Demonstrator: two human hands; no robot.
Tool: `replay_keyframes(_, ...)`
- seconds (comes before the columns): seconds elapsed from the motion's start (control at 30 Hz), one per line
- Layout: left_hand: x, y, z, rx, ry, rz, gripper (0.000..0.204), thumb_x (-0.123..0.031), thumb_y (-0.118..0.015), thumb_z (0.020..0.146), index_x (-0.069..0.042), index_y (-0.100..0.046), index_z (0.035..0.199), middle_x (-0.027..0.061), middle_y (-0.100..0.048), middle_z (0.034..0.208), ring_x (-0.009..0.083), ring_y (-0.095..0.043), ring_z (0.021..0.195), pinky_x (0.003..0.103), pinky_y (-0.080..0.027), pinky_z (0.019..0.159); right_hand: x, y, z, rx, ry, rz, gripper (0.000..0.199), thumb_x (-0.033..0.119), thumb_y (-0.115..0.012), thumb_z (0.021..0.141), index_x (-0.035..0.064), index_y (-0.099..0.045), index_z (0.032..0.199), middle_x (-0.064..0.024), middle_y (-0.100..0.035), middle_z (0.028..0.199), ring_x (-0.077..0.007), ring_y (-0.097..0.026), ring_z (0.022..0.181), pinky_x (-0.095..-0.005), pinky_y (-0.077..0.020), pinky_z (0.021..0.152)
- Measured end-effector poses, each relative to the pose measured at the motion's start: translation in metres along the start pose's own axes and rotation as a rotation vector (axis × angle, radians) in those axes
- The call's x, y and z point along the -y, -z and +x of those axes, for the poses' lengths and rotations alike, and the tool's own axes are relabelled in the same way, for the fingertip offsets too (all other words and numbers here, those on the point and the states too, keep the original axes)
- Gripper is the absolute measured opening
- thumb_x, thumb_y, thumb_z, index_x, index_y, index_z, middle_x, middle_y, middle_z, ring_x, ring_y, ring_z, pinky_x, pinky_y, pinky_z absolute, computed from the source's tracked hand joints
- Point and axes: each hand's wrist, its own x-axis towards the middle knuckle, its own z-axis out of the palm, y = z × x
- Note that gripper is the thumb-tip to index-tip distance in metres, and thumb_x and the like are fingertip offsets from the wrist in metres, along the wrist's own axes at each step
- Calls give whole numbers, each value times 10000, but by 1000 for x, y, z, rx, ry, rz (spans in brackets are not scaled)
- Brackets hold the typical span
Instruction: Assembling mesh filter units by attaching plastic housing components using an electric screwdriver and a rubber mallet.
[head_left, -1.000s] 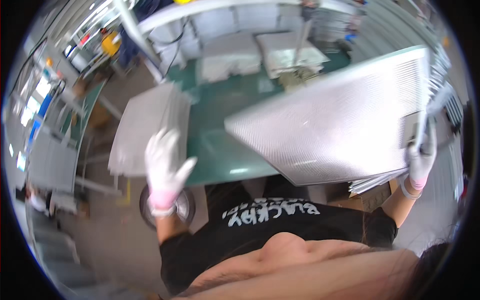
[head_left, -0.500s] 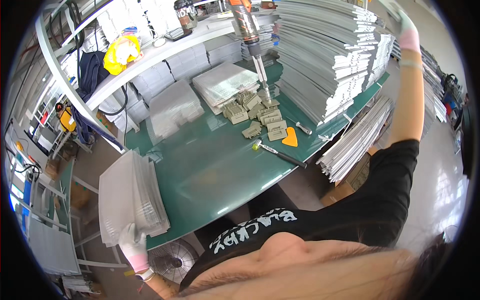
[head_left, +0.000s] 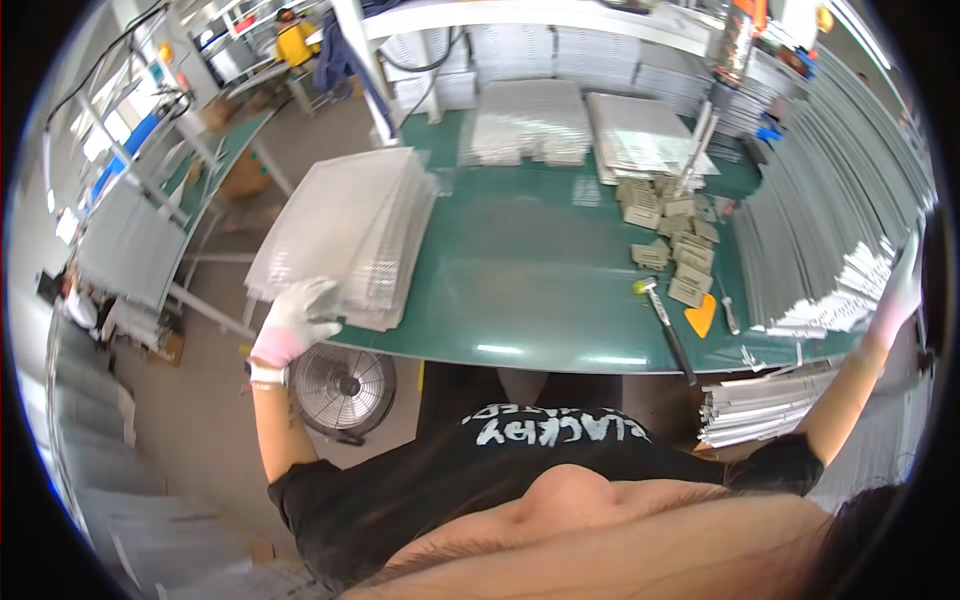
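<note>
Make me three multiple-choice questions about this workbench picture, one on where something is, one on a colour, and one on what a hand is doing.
1. Where does the stack of perforated sheets lie?
A. on the left end of the green table
B. on the floor
C. on a shelf

2. What colour is the small scraper beside the hammer?
A. blue
B. orange
C. black

3. What is the gloved left hand doing?
A. holding the hammer
B. hanging free
C. resting on the near edge of the sheet stack

Answers: 1 A, the stack overhangs the table's left end. 2 B, it shows bright orange. 3 C, the glove's fingers lie on the stack's near corner.
</note>
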Motion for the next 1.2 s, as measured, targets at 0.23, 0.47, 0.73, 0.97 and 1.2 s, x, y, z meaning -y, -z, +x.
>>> replay_keyframes(0.23, 33, -28, -11, -138, 344, 420, 839, -436, -781, 775, 28, -457, 1395, 230, -494, 1411, 362, -515, 1272, 432, -396, 1085, 60, -90, -250, 631, -188, 411, 341, 136, -555, 940, 55, -641, 1260, -79, -648, 1129, -80, -577, 796, -248, -500, 715)
replay_keyframes(0.47, -13, -25, 2, -60, 648, 178, 941, -500, -742, 786, 65, -362, 1437, 256, -568, 1279, 349, -618, 1123, 412, -501, 938, 224, -242, -414, 1630, -131, 960, 768, 322, -646, 934, 38, -254, 1530, -263, -532, 1366, -328, -560, 1250, -397, -439, 1052)
replay_keyframes(0.73, 0, 7, 3, -151, 663, 79, 838, -468, -721, 823, 43, -420, 1414, 278, -648, 1160, 366, -623, 1123, 396, -496, 934, 351, -304, -429, 1438, -286, 1113, 705, 118, -639, 902, 32, -307, 1518, -162, -631, 1142, -226, -641, 916, -366, -526, 857)
replay_keyframes(0.97, -17, 33, 1, -588, 421, -171, 707, -159, -777, 820, 48, -434, 1402, 214, -542, 1341, 278, -522, 1262, 379, -417, 1059, 371, -321, -399, 1280, 97, 1362, 633, 60, -613, 904, 48, -369, 1488, -89, -609, 1100, -120, -574, 980, -262, -505, 841)
replay_keyframes(1.2, -103, -42, -16, -877, 390, -397, 854, -54, -707, 755, 45, -272, 1483, 235, -342, 1482, 339, -341, 1402, 443, -289, 1163, 349, -292, -408, 1486, -796, 1745, 566, 27, -664, 885, 10, -453, 1410, -115, -545, 1277, -151, -578, 1066, -297, -515, 926)
